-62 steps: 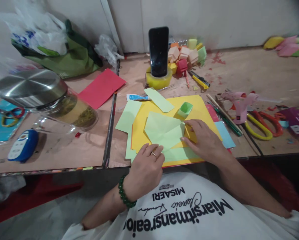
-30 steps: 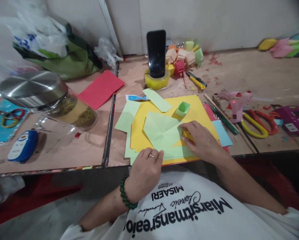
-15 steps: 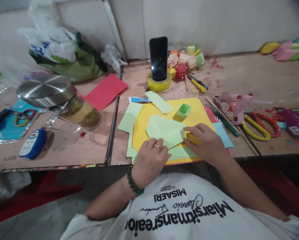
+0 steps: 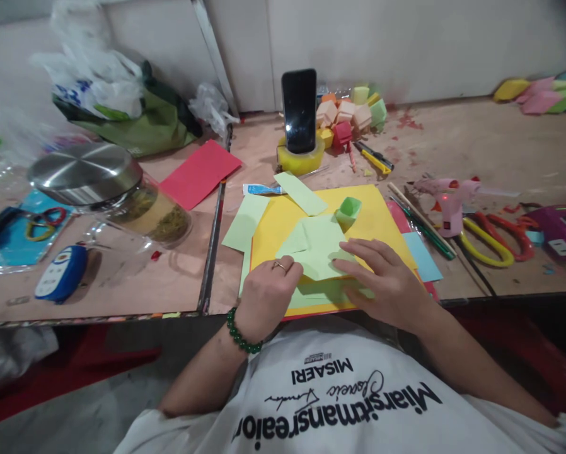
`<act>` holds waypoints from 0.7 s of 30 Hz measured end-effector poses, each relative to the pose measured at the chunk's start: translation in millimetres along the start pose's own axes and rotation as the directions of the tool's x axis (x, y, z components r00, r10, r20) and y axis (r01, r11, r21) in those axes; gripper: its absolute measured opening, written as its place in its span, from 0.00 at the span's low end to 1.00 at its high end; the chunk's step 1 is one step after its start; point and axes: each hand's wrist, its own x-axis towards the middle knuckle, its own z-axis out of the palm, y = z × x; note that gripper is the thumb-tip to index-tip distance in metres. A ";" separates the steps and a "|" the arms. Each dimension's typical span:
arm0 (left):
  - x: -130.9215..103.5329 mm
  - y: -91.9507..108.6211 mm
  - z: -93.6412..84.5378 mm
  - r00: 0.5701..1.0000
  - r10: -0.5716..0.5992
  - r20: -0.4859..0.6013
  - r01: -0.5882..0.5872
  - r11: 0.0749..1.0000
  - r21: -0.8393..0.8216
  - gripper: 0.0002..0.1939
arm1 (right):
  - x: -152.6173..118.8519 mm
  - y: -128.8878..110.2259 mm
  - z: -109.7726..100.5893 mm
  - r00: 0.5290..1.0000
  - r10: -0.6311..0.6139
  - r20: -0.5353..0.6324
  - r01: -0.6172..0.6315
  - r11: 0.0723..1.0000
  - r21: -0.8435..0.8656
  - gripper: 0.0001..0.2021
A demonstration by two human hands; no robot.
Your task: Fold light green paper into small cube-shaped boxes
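A light green sheet of paper (image 4: 323, 252) with a folded flap at its left lies on yellow paper (image 4: 377, 227). My left hand (image 4: 271, 287), wearing a ring and a green bead bracelet, has its fingers curled closed on the sheet's left edge. At the sheet's right side my right hand (image 4: 387, 277) rests with fingers stretched out and slightly apart, fingertips on the paper. A small folded green paper box (image 4: 348, 212) touches the sheet's far right corner. Beyond lies a light green strip (image 4: 302, 193).
A phone (image 4: 299, 110) stands in a tape roll (image 4: 302, 157) at the back, beside several paper cubes (image 4: 344, 113). On the right are a pink glue gun (image 4: 450, 202), scissors (image 4: 486, 243) and a cutter knife (image 4: 375, 159). A lidded glass jar (image 4: 155, 211) and red paper (image 4: 202, 173) are left.
The green sheet has shifted and shows a fold at its left. My left hand moved left and towards me; my right hand's fingers spread. The small box tipped slightly.
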 end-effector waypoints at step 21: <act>-35.8 7.0 7.3 0.995 0.001 -0.096 -0.041 0.909 -0.415 0.13 | 20.3 3.4 10.4 0.934 0.278 0.223 -0.344 0.867 0.360 0.08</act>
